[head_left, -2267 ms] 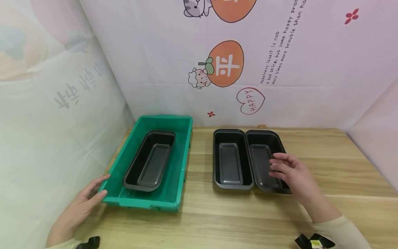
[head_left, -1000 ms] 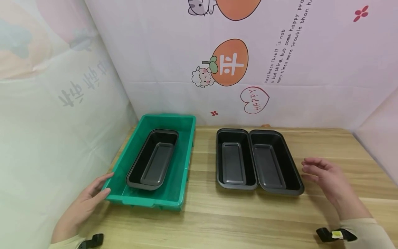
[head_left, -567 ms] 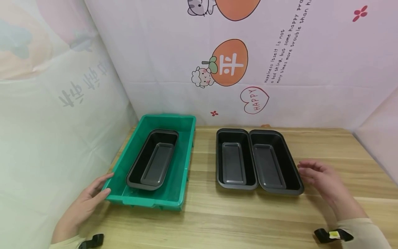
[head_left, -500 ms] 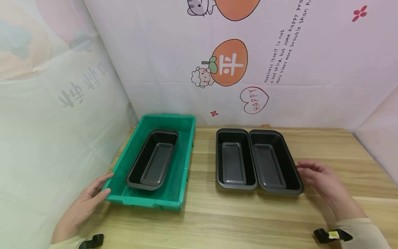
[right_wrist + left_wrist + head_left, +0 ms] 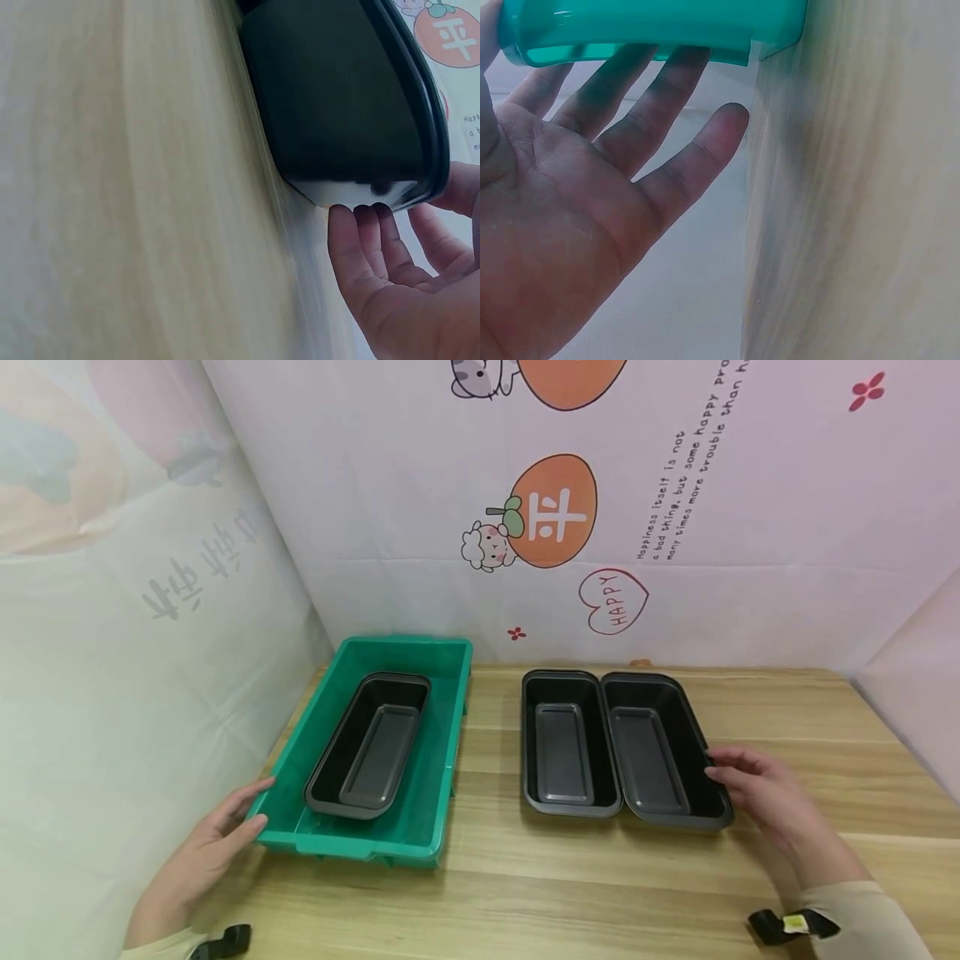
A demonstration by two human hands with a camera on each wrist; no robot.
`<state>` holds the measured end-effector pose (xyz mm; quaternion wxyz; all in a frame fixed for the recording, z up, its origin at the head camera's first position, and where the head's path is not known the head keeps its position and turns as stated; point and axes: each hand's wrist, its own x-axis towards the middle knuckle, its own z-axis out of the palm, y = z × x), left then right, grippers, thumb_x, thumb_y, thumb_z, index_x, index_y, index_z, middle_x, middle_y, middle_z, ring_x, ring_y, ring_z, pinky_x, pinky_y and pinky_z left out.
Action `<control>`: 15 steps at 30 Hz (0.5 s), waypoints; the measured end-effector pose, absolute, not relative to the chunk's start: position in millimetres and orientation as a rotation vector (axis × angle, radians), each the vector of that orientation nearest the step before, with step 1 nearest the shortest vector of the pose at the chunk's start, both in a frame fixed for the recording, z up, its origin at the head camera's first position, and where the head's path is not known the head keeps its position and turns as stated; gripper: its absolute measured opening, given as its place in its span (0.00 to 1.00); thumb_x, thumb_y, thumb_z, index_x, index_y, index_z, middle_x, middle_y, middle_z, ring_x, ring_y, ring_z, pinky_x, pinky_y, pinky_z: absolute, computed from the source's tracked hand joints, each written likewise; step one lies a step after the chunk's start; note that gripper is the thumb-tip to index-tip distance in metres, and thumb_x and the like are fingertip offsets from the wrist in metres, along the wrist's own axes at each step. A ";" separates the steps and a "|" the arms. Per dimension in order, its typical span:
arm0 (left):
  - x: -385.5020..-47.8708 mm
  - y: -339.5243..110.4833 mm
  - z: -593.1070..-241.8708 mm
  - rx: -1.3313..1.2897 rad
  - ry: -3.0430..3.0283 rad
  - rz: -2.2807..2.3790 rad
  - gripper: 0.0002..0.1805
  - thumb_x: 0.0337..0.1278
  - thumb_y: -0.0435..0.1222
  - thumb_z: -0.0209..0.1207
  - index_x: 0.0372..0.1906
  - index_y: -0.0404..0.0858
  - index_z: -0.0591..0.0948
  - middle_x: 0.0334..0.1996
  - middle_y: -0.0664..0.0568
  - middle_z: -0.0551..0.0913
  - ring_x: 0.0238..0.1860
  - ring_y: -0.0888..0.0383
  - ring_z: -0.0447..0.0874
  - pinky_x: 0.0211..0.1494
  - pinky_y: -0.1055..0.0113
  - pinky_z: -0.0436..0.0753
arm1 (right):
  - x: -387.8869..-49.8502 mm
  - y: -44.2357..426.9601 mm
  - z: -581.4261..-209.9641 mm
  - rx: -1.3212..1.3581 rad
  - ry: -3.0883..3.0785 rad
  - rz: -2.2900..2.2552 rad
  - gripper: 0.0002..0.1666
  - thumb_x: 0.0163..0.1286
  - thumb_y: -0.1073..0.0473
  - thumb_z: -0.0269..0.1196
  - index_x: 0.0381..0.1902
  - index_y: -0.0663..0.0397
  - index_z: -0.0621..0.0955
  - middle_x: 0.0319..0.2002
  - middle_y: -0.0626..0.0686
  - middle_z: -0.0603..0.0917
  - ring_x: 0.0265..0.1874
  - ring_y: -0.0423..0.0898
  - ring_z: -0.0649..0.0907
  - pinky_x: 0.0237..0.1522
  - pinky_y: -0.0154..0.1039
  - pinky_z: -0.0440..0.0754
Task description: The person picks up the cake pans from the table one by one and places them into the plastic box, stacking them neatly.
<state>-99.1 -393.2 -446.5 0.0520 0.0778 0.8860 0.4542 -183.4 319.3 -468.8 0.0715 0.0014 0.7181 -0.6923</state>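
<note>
In the head view, a black loaf pan point(image 5: 367, 747) lies in the green plastic tray point(image 5: 442, 760). My left hand point(image 5: 198, 852) is at the tray's front left corner, fingers fairly straight and touching its rim; the left wrist view has its fingertips point(image 5: 694, 56) against the tray's underside edge. Two more black loaf pans stand side by side on the table: the left pan point(image 5: 562, 760) and the right pan point(image 5: 652, 760). My right hand point(image 5: 772, 802) pinches the right pan's outer rim. Its fingers lie against the outer wall in the right wrist view.
A wooden table point(image 5: 540, 893) carries the tray and pans. A printed cloth wall point(image 5: 420, 510) closes off the back, and a pale cloth wall point(image 5: 112, 693) rises close beside the tray on the left. Bare wood shows between tray and pans.
My right hand first moved from above the right pan out to its right, then came back left until thumb and fingers met its rim. Left hand, tray and pans have stayed put.
</note>
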 end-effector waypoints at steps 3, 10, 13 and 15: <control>-98.8 -393.7 -447.4 0.244 2.693 1.393 0.28 0.78 0.39 0.45 0.77 0.51 0.56 0.75 0.38 0.52 0.72 0.60 0.54 0.53 0.83 0.65 | -184.1 315.7 -467.4 0.047 2.241 -2.007 0.14 0.71 0.60 0.64 0.53 0.52 0.80 0.43 0.39 0.80 0.39 0.34 0.79 0.36 0.31 0.79; -98.0 -393.5 -447.0 0.234 2.672 1.413 0.28 0.78 0.39 0.45 0.77 0.50 0.56 0.76 0.39 0.51 0.72 0.63 0.51 0.53 0.84 0.64 | -185.5 313.5 -467.3 0.078 2.353 -1.885 0.17 0.72 0.60 0.62 0.57 0.53 0.79 0.43 0.40 0.78 0.39 0.33 0.78 0.36 0.32 0.78; -98.0 -393.3 -446.0 0.222 2.662 1.417 0.28 0.78 0.39 0.45 0.77 0.51 0.56 0.76 0.40 0.50 0.73 0.41 0.48 0.53 0.84 0.64 | -186.7 313.7 -467.6 0.066 2.344 -1.896 0.18 0.73 0.62 0.60 0.59 0.58 0.77 0.44 0.40 0.80 0.41 0.34 0.81 0.37 0.34 0.81; -98.1 -393.2 -445.7 0.214 2.661 1.419 0.29 0.78 0.40 0.45 0.77 0.51 0.56 0.77 0.40 0.50 0.72 0.33 0.48 0.53 0.84 0.64 | -187.2 313.6 -467.7 0.063 2.351 -1.896 0.19 0.73 0.63 0.59 0.60 0.61 0.77 0.44 0.40 0.80 0.41 0.35 0.82 0.37 0.34 0.82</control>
